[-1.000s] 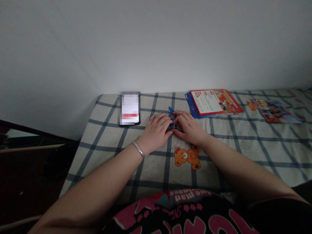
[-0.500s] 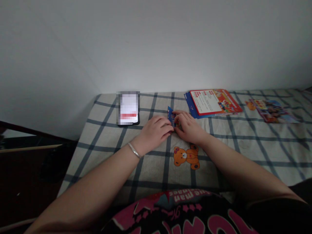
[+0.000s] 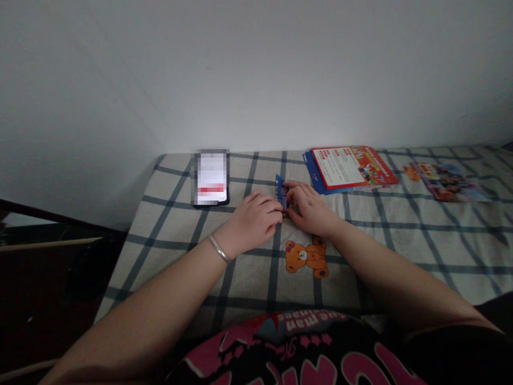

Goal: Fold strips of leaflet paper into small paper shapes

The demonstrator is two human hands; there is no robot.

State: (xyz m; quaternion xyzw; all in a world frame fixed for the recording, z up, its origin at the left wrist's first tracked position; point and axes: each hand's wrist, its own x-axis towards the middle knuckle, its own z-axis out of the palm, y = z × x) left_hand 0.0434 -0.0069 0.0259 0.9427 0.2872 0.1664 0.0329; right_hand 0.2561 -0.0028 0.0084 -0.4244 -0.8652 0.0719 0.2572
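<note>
On the cloth (image 3: pixel 248 280), right hand (image 3: pixel 310 209) pinches blue card (image 3: pixel 280 193) — left hand (image 3: pixel 253 220) shifted leftward, grip unclear.

it's dim in here, the light soft and grey, palest on the wall (image 3: pixel 240 101) behind the checked cloth (image 3: pixel 168 230). the phone (image 3: pixel 211 174) glows, partly pixelated. print on the small blue paper (image 3: pixel 279 185) blurs; the lower left corner sinks near black.

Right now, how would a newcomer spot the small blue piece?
On the checked cloth, look between the left hand and the right hand. There is a small blue printed piece with a pointed far corner. Unlike the phone and the red-and-white sheet stack, it is partly covered by the right hand.
</note>
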